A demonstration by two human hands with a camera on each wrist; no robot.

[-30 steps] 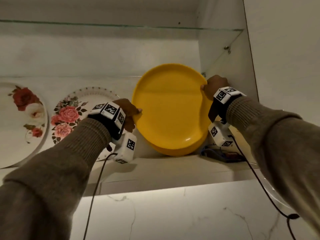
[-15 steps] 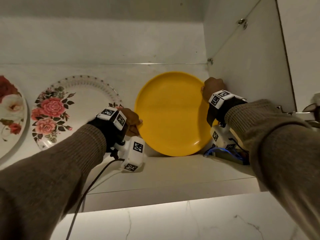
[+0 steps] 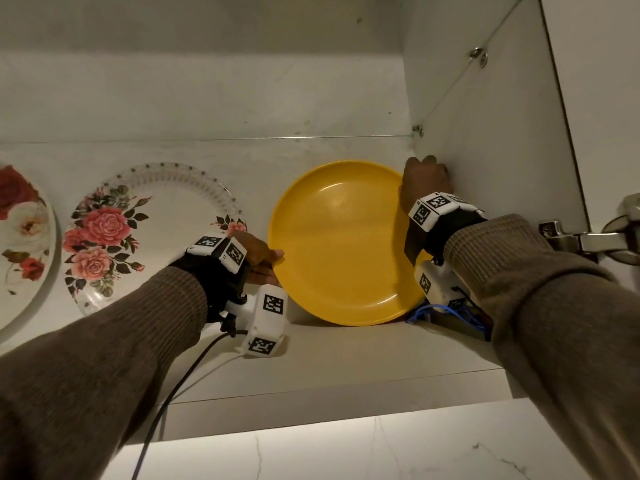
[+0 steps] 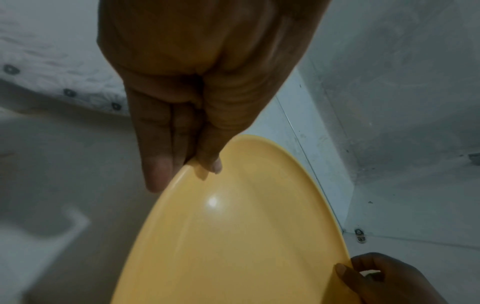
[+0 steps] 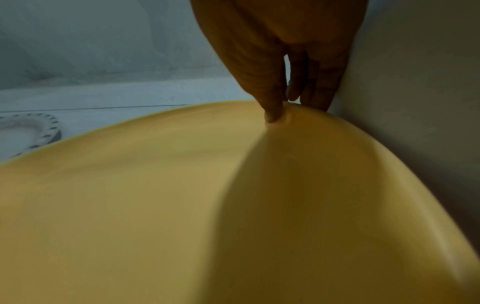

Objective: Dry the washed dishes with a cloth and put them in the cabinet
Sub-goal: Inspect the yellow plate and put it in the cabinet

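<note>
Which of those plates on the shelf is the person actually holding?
The plain yellow plate, farthest right: the left hand and right hand pinch its rim. The two rose-patterned plates beside it stand untouched.

Both arms are stretched forward and upward, covered in brown ribbed sleeves. The left hand [image 3: 261, 258] is closed in a pinch — thumb in front, fingers [image 4: 158, 164] behind. The right hand [image 3: 424, 183] is raised higher and pinched likewise — thumb forward.
</note>
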